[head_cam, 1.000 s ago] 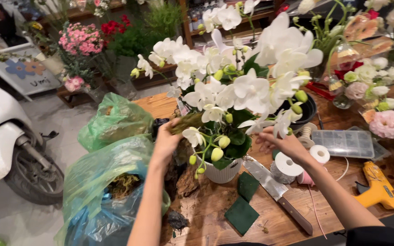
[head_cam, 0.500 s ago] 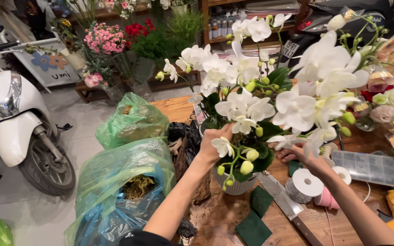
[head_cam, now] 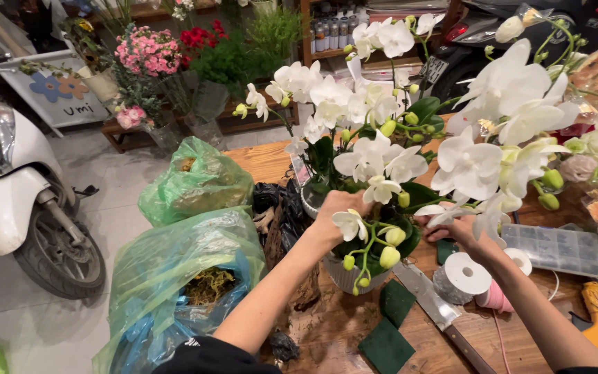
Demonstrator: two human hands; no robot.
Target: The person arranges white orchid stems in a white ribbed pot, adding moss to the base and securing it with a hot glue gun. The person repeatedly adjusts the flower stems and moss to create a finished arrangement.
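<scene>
White moth orchids with green buds stood in a pale ribbed ceramic pot on the brown wooden worktable. The left hand was curled closed among the stems at the pot's rim, apparently steadying the plant. The right hand reached in from the opposite side under the leaves; whether its fingers gripped anything could not be told (blooms hid them). Just beside the pot lay a long steel knife, dark green foam blocks and a white tape roll; a translucent green plastic bag of moss sat near the left forearm.
</scene>
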